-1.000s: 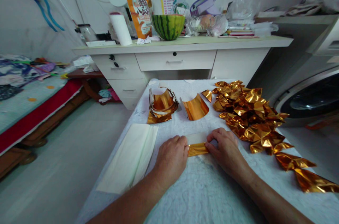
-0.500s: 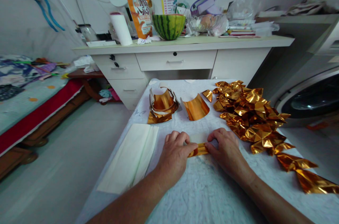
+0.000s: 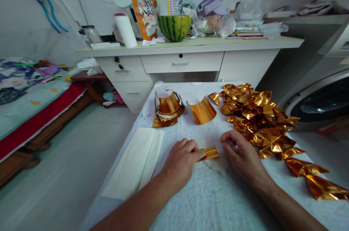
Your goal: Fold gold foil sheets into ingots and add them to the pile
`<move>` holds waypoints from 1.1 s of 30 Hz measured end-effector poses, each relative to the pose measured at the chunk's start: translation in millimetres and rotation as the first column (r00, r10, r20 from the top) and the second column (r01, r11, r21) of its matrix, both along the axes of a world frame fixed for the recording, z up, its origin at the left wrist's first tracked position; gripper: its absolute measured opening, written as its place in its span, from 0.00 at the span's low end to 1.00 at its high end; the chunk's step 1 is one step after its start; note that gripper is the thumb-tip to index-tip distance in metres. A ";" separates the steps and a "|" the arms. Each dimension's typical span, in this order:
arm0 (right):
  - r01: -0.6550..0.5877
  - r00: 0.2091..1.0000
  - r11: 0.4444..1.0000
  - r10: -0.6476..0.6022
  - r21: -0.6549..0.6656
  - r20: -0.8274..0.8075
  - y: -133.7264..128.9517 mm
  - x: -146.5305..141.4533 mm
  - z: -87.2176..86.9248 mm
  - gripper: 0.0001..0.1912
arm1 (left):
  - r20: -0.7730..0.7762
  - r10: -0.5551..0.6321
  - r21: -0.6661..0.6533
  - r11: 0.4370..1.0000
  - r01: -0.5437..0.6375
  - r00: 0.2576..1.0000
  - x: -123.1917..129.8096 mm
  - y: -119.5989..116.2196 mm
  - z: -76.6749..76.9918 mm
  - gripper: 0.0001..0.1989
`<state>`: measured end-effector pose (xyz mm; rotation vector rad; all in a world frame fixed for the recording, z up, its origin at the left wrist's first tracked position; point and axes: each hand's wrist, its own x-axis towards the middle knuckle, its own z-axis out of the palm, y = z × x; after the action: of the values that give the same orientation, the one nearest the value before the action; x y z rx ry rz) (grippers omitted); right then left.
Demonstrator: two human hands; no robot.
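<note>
From where I stand, the left hand (image 3: 182,158) has its thumb laid on the left end of a narrow folded gold foil strip (image 3: 211,153), the other fingers bent close beside it; I take that grasp as a way to keep the creased layers flat. The strip lies on the light quilted cloth (image 3: 204,202) right in front of the person, between both hands, probably because the flat surface gives something to press against. The right hand (image 3: 241,151) hangs just beyond the strip's right end, apart from it, fingers loosely curled and holding nothing I can see, which leaves that end exposed.

Farther back, a curved gold foil sheet (image 3: 203,111) stands arched next to a nested stack of curled foil sheets (image 3: 168,105) (that bend looks like the memory of a roll), both likely set there to be within reach yet out of the way. The heap of folded gold foil pieces (image 3: 256,114) spreads along the right side, perhaps to leave the middle free for working. At left lies a folded white paper (image 3: 133,163), near the left forearm.
</note>
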<state>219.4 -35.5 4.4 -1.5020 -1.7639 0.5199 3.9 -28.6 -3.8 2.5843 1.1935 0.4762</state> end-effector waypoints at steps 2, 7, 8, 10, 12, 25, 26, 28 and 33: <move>-0.103 0.995 0.995 0.103 -0.011 0.014 -4.6 -5.3 5.5 0.05 | -0.002 -0.003 -0.004 1.000 0.003 1.000 -0.1 -0.5 -0.1 0.08; -0.283 0.937 0.957 0.288 -0.055 0.197 -10.2 -17.9 7.7 0.07 | 0.012 0.006 -0.029 1.000 -0.006 1.000 -0.2 -1.1 -0.8 0.12; -0.295 0.924 0.953 0.303 -0.069 0.233 -10.1 -19.3 6.6 0.06 | 0.019 0.008 -0.038 0.999 -0.007 1.000 -0.2 -0.7 -0.4 0.12; -0.291 0.910 0.952 0.307 -0.097 0.279 -9.5 -21.5 4.5 0.05 | 0.034 0.015 -0.064 0.998 -0.013 0.999 -0.2 0.3 1.9 0.13; -0.270 0.906 0.957 0.291 -0.109 0.307 -9.2 -23.0 3.6 0.04 | 0.056 0.026 -0.101 0.995 -0.020 0.998 -0.5 1.1 6.0 0.13; -0.139 0.908 0.982 0.178 -0.130 0.379 -11.9 -33.3 4.3 0.04 | 0.149 0.143 -0.194 0.975 -0.113 0.979 -6.3 3.4 8.3 0.10; -0.126 0.905 0.983 0.169 -0.133 0.391 -12.3 -34.7 4.7 0.03 | 0.148 0.149 -0.199 0.973 -0.118 0.978 -6.4 3.6 7.7 0.10; -0.103 0.894 0.985 0.152 -0.137 0.421 -13.2 -37.8 5.2 0.04 | 0.143 0.158 -0.202 0.971 -0.128 0.977 -7.1 4.0 7.0 0.11; -0.051 0.861 0.994 0.094 -0.099 0.499 -14.7 -45.2 3.1 0.09 | 0.115 0.191 -0.208 0.964 -0.165 0.975 -12.8 5.9 8.1 0.15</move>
<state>174.2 -50.2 7.5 -1.7470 -2.2278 0.2456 -8.9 -22.6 4.2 2.2526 1.3589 0.5299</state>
